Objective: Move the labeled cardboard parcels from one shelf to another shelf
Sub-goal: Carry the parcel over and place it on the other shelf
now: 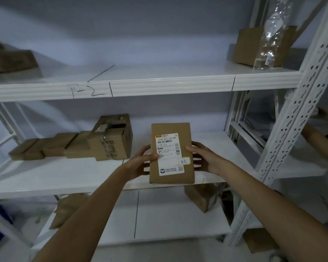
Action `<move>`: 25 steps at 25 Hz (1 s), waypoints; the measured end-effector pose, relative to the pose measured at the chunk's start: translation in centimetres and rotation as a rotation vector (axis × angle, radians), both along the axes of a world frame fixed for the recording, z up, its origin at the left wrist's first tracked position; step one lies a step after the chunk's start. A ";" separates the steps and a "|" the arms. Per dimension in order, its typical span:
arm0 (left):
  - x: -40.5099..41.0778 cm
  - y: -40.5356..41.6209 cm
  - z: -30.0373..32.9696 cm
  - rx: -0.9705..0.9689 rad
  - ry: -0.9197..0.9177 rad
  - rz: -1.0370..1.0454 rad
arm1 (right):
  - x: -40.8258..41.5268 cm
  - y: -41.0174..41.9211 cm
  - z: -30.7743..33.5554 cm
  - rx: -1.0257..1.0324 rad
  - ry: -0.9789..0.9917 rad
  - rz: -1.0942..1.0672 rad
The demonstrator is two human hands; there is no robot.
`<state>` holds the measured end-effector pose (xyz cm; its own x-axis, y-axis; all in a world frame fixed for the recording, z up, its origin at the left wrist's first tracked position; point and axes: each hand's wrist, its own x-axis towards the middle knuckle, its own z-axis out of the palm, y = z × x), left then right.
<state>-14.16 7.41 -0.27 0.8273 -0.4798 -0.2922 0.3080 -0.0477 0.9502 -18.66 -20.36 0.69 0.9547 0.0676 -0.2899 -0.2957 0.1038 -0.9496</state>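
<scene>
I hold a flat brown cardboard parcel (171,129) with a white shipping label facing me, just above the front of the middle shelf (83,173). My left hand (140,161) grips its left edge and my right hand (204,159) grips its right edge. On the same shelf to the left lies a cluster of cardboard parcels (74,146), several flat ones and one larger taped box (112,137). The upper shelf (140,86) carries handwriting on its front rim.
An open box (250,48) and a clear plastic bottle (269,38) stand at the upper shelf's right end; more boxes (9,59) sit at its left. The lower shelf holds a parcel (199,199) and another (68,208). A perforated white upright (292,118) rises at right, with another person's arm (318,137) beyond.
</scene>
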 end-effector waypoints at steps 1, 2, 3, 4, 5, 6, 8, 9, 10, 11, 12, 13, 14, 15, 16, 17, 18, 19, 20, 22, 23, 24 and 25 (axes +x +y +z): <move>-1.1 1.9 -0.1 0.001 -0.006 -0.001 | -1.2 2.0 -0.2 0.002 -0.004 0.003; -2.4 4.4 -0.1 0.007 -0.012 -0.004 | -2.4 4.4 -0.3 0.003 -0.008 0.007; -3.5 6.7 0.1 0.004 -0.013 -0.003 | -3.5 6.6 -0.1 0.002 -0.011 0.011; -4.7 8.9 0.4 -0.002 -0.012 0.006 | -4.5 8.8 0.3 -0.005 -0.018 0.016; -5.6 11.1 1.0 -0.008 -0.022 0.018 | -5.2 11.0 1.1 -0.012 -0.030 0.021; -6.3 13.1 1.9 -0.018 -0.040 0.025 | -5.6 13.0 2.2 -0.023 -0.051 0.029; -7.1 15.9 4.1 -0.048 -0.079 0.028 | -5.9 16.0 4.9 -0.054 -0.102 0.042; -7.2 17.4 5.5 -0.067 -0.111 0.025 | -5.8 17.4 6.5 -0.069 -0.130 0.050; -7.1 18.7 6.9 -0.090 -0.146 0.026 | -5.6 18.6 8.2 -0.083 -0.159 0.061; -6.8 19.9 8.4 -0.117 -0.179 0.028 | -5.2 19.7 9.9 -0.094 -0.194 0.074; -6.5 20.9 9.9 -0.137 -0.213 0.026 | -4.6 20.6 11.5 -0.104 -0.231 0.087; -6.0 21.9 11.5 -0.149 -0.253 0.029 | -3.9 21.5 13.3 -0.109 -0.267 0.101; -5.4 22.8 13.0 -0.154 -0.299 0.043 | -3.1 22.2 15.0 -0.107 -0.300 0.114; -4.6 23.5 14.7 -0.144 -0.346 0.067 | -2.3 22.8 16.7 -0.098 -0.335 0.123; -3.8 24.1 16.5 -0.130 -0.393 0.092 | -1.3 23.3 18.5 -0.093 -0.372 0.132; -2.9 24.6 18.2 -0.122 -0.431 0.113 | -0.3 23.8 20.1 -0.096 -0.408 0.141; -1.6 25.2 20.0 -0.112 -0.466 0.127 | 0.9 24.4 21.8 -0.100 -0.441 0.150; -0.4 25.6 21.9 -0.098 -0.495 0.128 | 2.0 24.9 23.3 -0.100 -0.470 0.153; 0.7 25.9 23.7 -0.082 -0.521 0.125 | 3.3 25.3 24.6 -0.097 -0.498 0.153; 3.0 26.2 26.6 -0.063 -0.567 0.118 | 6.0 26.0 26.7 -0.081 -0.540 0.145; 4.2 26.3 27.7 -0.075 -0.581 0.118 | 7.2 26.3 27.6 -0.070 -0.557 0.135; 5.2 26.2 28.4 -0.101 -0.580 0.125 | 8.3 26.7 28.3 -0.060 -0.568 0.127; 6.3 26.2 28.9 -0.129 -0.578 0.138 | 9.3 27.0 29.0 -0.055 -0.580 0.122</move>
